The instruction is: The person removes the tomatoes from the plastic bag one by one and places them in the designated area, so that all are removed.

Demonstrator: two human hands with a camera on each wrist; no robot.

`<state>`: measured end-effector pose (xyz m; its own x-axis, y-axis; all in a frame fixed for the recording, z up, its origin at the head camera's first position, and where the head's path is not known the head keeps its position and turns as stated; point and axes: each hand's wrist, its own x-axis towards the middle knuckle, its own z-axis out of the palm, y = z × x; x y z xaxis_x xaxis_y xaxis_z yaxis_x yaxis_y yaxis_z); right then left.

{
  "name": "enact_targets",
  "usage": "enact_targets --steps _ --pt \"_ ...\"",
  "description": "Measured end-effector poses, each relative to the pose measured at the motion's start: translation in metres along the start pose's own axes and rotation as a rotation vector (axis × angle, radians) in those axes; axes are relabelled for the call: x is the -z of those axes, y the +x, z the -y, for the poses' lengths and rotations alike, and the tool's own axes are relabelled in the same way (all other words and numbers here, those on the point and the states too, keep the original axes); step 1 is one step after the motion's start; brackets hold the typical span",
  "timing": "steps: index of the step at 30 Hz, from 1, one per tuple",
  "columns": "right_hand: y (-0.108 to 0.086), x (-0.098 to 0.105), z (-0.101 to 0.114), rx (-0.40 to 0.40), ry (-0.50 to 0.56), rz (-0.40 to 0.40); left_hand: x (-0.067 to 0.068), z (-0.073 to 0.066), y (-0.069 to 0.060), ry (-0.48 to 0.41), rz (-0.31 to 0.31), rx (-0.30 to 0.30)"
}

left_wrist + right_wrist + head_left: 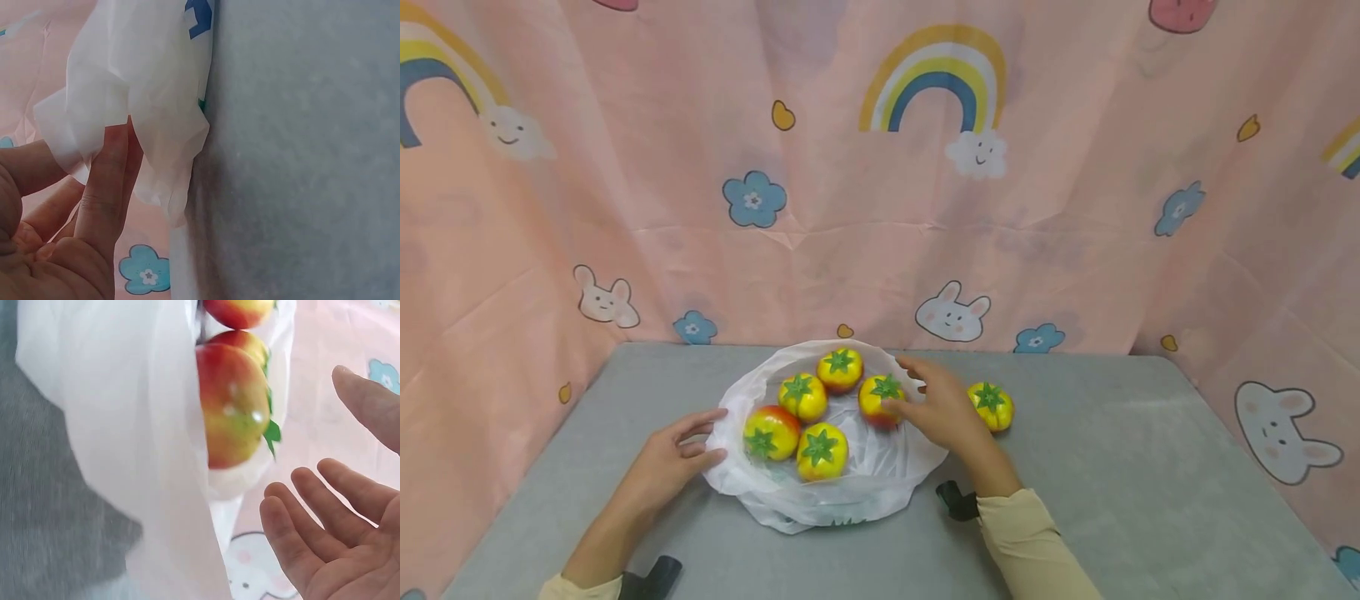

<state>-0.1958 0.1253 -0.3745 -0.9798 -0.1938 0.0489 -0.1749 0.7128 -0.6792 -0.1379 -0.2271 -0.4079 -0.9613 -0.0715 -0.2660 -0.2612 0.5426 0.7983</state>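
On our gray counter (1150, 483), our left hand (673, 454) pinches the bag (797, 500); our right hand (943, 408), spread wide above it, holds nothing. Tugging could spill fruits (822, 452).

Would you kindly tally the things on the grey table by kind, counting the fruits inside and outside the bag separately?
White bag: 1
Fruits inside the bag: 5
Fruit outside the bag: 1
Total: 7
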Motion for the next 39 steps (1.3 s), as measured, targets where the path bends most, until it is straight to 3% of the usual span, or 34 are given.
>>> enact_targets --steps 9,16,28,39 --pt "0.007 -0.020 -0.001 -0.072 -0.051 0.041 -0.002 0.003 0.001 -0.004 0.006 -0.022" --pt "0.009 -0.028 -0.007 -0.109 -0.033 0.079 -0.002 0.004 0.000 -0.030 0.010 -0.039" --pt "0.011 -0.035 -0.012 -0.080 -0.008 0.062 0.000 0.004 -0.001 -0.024 0.001 -0.064" --pt "0.005 -0.034 -0.001 -0.046 -0.019 0.033 0.001 0.004 0.000 0.002 -0.006 -0.037"
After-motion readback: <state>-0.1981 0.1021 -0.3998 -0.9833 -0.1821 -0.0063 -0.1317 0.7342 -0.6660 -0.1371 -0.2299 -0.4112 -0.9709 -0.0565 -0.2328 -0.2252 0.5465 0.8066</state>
